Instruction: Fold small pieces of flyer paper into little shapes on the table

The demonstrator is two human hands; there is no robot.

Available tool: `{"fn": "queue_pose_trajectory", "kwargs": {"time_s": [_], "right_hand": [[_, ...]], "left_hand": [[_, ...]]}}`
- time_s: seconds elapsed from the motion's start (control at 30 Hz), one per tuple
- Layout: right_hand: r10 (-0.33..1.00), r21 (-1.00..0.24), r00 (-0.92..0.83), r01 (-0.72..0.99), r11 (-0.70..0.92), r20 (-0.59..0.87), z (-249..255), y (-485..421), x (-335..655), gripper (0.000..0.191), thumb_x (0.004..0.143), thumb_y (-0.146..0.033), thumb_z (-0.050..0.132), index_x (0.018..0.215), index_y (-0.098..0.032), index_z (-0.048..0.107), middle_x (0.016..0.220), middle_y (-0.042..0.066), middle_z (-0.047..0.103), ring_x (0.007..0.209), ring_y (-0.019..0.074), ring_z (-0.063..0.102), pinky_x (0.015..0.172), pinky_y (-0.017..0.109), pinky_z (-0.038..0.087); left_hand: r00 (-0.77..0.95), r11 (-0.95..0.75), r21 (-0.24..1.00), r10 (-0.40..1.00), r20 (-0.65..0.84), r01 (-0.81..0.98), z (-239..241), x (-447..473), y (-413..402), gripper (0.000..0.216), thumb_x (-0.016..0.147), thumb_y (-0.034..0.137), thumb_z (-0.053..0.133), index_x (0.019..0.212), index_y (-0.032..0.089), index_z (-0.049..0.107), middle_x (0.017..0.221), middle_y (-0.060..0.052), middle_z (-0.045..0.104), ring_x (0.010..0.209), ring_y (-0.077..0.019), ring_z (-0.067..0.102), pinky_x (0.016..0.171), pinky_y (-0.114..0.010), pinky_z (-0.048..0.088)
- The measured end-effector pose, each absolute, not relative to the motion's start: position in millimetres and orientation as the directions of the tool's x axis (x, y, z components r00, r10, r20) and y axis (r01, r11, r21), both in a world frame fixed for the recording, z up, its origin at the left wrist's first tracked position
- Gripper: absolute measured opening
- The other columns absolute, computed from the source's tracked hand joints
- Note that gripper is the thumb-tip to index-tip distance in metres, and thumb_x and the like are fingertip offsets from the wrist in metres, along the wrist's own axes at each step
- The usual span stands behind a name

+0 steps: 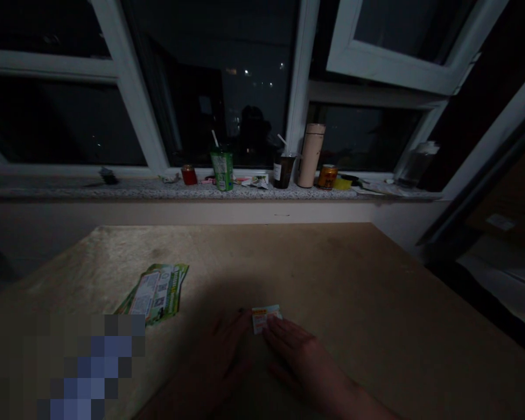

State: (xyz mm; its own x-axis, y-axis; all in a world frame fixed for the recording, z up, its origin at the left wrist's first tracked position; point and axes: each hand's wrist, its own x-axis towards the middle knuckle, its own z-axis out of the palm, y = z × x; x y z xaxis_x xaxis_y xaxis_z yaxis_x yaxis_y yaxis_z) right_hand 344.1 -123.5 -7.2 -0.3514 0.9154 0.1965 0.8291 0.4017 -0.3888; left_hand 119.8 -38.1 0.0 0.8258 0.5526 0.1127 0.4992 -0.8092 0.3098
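Observation:
A small folded paper (266,317), white with orange and blue print, lies on the brown table (354,280) in front of me. My right hand (300,356) rests flat on the table with its fingers stretched out, fingertips touching the paper's near right edge. My left hand (221,356) lies flat in deep shadow, its fingers reaching to the paper's left edge. Neither hand grips anything.
A stack of green and white leaflets (157,290) lies to the left on the table. On the stone windowsill (70,188) stand a green cup with a straw (222,169), a dark cup (284,170), a tall beige flask (310,154), a red can (188,174) and a gold can (327,177).

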Motion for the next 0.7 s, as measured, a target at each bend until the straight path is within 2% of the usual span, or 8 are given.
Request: {"fn": "queue_pose_trajectory", "kwargs": {"time_s": [0.07, 0.2, 0.33, 0.5, 0.7], "right_hand": [[0.912, -0.385, -0.360, 0.827, 0.410, 0.199, -7, -123, 345, 0.053, 0.089, -0.032, 0.051, 0.139, -0.021, 0.039, 0.141, 0.007, 0.044, 0.131, 0.0214, 0.038, 0.110, 0.036, 0.033], [0.915, -0.388, -0.354, 0.829, 0.403, 0.195, -6, -123, 344, 0.053, 0.088, -0.033, 0.053, 0.138, -0.021, 0.041, 0.141, 0.006, 0.044, 0.131, 0.0206, 0.038, 0.110, 0.035, 0.032], [0.916, -0.386, -0.345, 0.832, 0.399, 0.203, -6, -123, 343, 0.052, 0.088, -0.032, 0.052, 0.138, -0.021, 0.042, 0.141, 0.007, 0.045, 0.131, 0.0215, 0.039, 0.109, 0.036, 0.033], [0.912, -0.378, -0.345, 0.832, 0.406, 0.221, -5, -122, 343, 0.051, 0.088, -0.032, 0.053, 0.136, -0.020, 0.044, 0.141, 0.008, 0.045, 0.130, 0.0221, 0.040, 0.109, 0.035, 0.033], [0.902, -0.380, -0.367, 0.820, 0.429, 0.228, -4, -119, 349, 0.048, 0.086, -0.028, 0.055, 0.133, -0.022, 0.048, 0.138, 0.006, 0.048, 0.125, 0.0209, 0.046, 0.106, 0.034, 0.036]], "left_hand": [[0.872, -0.858, 0.262, 0.480, 0.100, 0.442, 7, 120, -32, 0.056, 0.093, 0.029, 0.045, 0.145, 0.029, 0.023, 0.148, -0.003, 0.033, 0.134, -0.0260, 0.031, 0.111, -0.053, 0.017], [0.920, -0.903, 0.214, 0.390, 0.043, 0.373, 21, 120, -24, 0.054, 0.094, 0.032, 0.047, 0.144, 0.032, 0.027, 0.148, 0.000, 0.032, 0.135, -0.0249, 0.029, 0.111, -0.053, 0.014], [0.936, -0.918, 0.207, 0.351, 0.031, 0.338, 25, 118, -20, 0.053, 0.094, 0.029, 0.046, 0.143, 0.034, 0.027, 0.147, 0.002, 0.034, 0.135, -0.0229, 0.029, 0.111, -0.050, 0.016], [0.947, -0.932, 0.207, 0.315, 0.063, 0.297, 29, 117, -19, 0.048, 0.093, 0.022, 0.045, 0.140, 0.032, 0.036, 0.145, 0.002, 0.038, 0.134, -0.0229, 0.031, 0.112, -0.047, 0.017], [0.961, -0.953, 0.143, 0.274, 0.040, 0.266, 25, 117, -17, 0.053, 0.093, 0.020, 0.043, 0.144, 0.028, 0.029, 0.147, 0.001, 0.035, 0.134, -0.0218, 0.030, 0.111, -0.046, 0.020]]}}
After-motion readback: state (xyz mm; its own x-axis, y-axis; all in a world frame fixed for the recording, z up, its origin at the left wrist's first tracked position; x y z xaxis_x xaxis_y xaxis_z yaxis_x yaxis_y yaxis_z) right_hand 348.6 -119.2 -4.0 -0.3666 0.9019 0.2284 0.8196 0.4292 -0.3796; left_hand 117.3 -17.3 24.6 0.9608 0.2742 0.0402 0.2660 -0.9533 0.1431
